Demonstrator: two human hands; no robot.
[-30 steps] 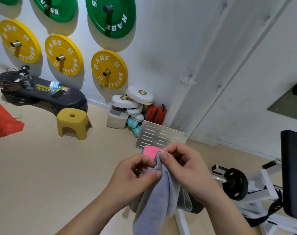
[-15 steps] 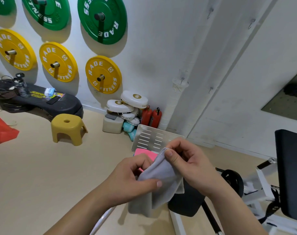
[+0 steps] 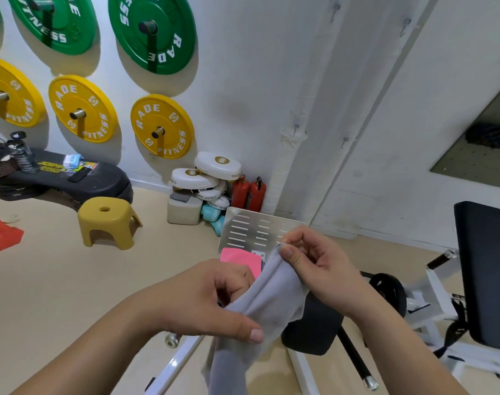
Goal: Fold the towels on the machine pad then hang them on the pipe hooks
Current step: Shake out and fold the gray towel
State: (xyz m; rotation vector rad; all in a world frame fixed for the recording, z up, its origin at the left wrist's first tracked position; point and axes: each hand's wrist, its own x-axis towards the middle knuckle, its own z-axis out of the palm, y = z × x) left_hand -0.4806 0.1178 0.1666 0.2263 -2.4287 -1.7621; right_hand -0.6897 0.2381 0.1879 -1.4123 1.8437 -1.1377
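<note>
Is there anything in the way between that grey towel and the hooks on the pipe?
Nothing visible blocks it. The left hand and right hand hold the grey towel, and the space up to the nearest hook on the pipe looks open. A slotted metal plate stands low by the pipe's foot, under the hooks.

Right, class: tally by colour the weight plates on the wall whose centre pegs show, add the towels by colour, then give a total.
green plates: 2
yellow plates: 3
grey towel: 1
pink towel: 1
Total: 7
</note>
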